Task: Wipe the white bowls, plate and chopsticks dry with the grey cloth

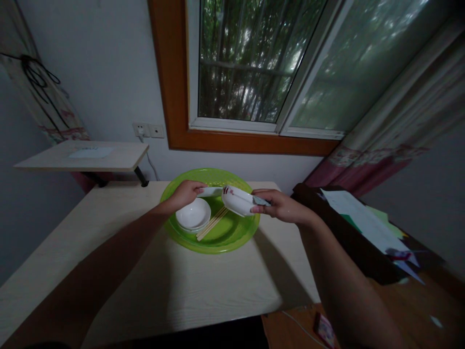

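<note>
Forearms (337,271): reaching in from the lower left and lower right.
White dish (238,201): being held tilted right of centre, over the green basin (232,232), apparently not yet resting there.
Right hand (279,206): gripping the dish's right end and a greyish piece (261,200), unclear.
Left hand (186,194): pinching a white elongated piece (210,192), perhaps a spoon, left of the dish.
Basin contents: bowls (192,215) already sitting stacked at left, chopsticks (212,224) lying beside them.
</note>
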A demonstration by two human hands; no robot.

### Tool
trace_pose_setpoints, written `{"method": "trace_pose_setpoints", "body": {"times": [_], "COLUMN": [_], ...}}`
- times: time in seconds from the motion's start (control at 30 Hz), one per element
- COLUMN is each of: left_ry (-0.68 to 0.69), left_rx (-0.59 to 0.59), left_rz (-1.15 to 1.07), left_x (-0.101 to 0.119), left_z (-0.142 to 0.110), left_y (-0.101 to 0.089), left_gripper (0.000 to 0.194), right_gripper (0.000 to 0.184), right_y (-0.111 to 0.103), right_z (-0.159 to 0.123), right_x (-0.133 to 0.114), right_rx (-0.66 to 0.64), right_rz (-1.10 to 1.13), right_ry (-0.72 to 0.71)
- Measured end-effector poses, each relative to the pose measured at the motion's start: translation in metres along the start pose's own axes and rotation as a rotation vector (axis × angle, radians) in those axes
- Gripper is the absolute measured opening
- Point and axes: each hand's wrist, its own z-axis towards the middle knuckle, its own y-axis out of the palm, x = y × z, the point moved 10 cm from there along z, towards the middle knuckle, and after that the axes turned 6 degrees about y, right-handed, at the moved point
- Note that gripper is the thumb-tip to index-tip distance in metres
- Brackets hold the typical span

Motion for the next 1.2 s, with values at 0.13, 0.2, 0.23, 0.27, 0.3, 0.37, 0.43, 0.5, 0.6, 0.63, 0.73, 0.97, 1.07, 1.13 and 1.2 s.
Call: {"method": "trace_pose_setpoints", "body": {"times": [0.13, 0.2, 0.23, 0.27, 0.3, 0.37, 0.43, 0.5, 0.6, 0.63, 0.73, 0.97, 1.07, 1.13, 1.2], "left_ry": [0.055, 0.091, 0.111, 0.132, 0.153, 0.193, 0.218, 0.237, 0.288, 0.312, 0.409, 0.440, 0.369, 0.281, 0.144], "left_rx": [-0.021, -0.035, -0.041, -0.049, -0.060, -0.081, -0.100, -0.118, -0.147, -0.160, -0.186, -0.173, -0.151, -0.120, -0.104], "left_rz": [0.035, 0.035, 0.038, 0.047, 0.059, 0.086, 0.111, 0.135, 0.201, 0.228, 0.263, 0.268, 0.296, 0.295, 0.309], "left_x": [0.002, 0.003, 0.003, 0.003, 0.003, 0.003, 0.002, 0.002, 0.004, 0.005, 0.009, 0.004, -0.004, -0.013, -0.027], "left_z": [-0.002, -0.002, -0.002, -0.002, -0.002, -0.002, -0.002, -0.003, -0.004, -0.005, -0.006, -0.008, -0.013, -0.015, -0.018], "left_y": [0.006, 0.010, 0.011, 0.013, 0.015, 0.020, 0.023, 0.025, 0.027, 0.027, 0.029, 0.019, 0.011, 0.004, 0.000], "left_gripper": [0.029, 0.029, 0.029, 0.028, 0.028, 0.027, 0.027, 0.028, 0.031, 0.032, 0.033, 0.027, 0.035, 0.053, 0.068], "right_gripper": [0.029, 0.025, 0.024, 0.022, 0.020, 0.016, 0.012, 0.012, 0.015, 0.015, 0.016, 0.018, 0.018, 0.018, 0.018], "right_y": [-0.018, -0.018, -0.016, -0.014, -0.012, -0.006, 0.004, 0.016, 0.034, 0.039, 0.053, 0.069, 0.068, 0.067, 0.067], "right_z": [0.014, 0.026, 0.033, 0.040, 0.048, 0.063, 0.079, 0.094, 0.111, 0.115, 0.123, 0.128, 0.127, 0.125, 0.125], "right_x": [-0.001, -0.001, 0.000, 0.001, 0.003, 0.008, 0.015, 0.026, 0.043, 0.047, 0.054, 0.068, 0.075, 0.078, 0.081], "right_rx": [0.159, 0.206, 0.226, 0.247, 0.269, 0.296, 0.286, 0.243, 0.164, 0.146, 0.117, 0.133, 0.145, 0.145, 0.140], "right_rz": [-0.023, -0.071, -0.101, -0.129, -0.154, -0.224, -0.321, -0.408, -0.510, -0.530, -0.545, -0.500, -0.463, -0.436, -0.411], "right_ry": [-0.046, -0.075, -0.087, -0.099, -0.106, -0.112, -0.084, -0.027, 0.075, 0.097, 0.118, 0.172, 0.211, 0.232, 0.245]}}
